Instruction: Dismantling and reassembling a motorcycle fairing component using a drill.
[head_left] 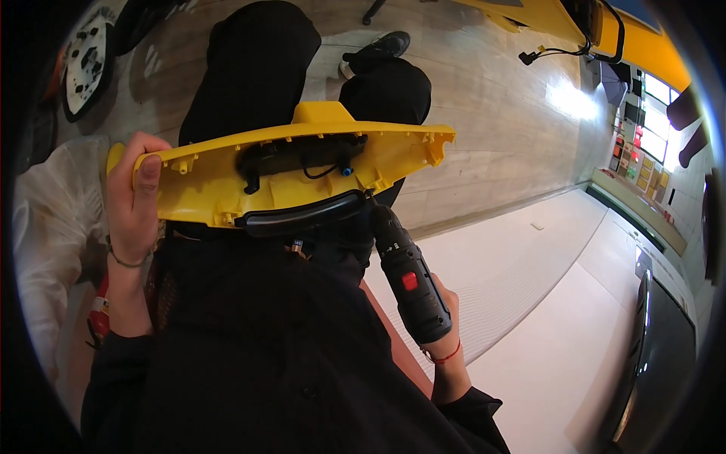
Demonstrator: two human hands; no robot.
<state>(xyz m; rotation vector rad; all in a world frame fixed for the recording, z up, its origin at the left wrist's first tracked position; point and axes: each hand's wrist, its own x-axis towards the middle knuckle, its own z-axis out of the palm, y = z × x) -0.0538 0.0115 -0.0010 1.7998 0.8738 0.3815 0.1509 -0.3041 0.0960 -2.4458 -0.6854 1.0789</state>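
Note:
Across my lap lies a long yellow plastic cover point(408, 144), its hollow inner side facing me, with ribs and screw posts along its edges. My left hand point(136, 193) grips its left end, thumb on the near face. Inside the cover sits a black part point(291, 155) with a thin cable and a small blue-ringed piece point(347, 172). A curved black handle-like piece point(306, 216) runs along the near edge. My right hand point(446, 310) is wrapped round a black cordless drill point(412, 276) with a red switch. The drill's tip meets the cover's near edge, right of the black handle-like piece.
A white surface point(514, 280) stretches to my right, with a dark screen-like panel point(662, 363) beyond. Translucent plastic wrapping point(57, 219) and a red cylinder point(99, 306) are at left. Yellow bodywork point(643, 45) with dangling cables stands at the far right. Wooden-look floor point(484, 91) lies ahead.

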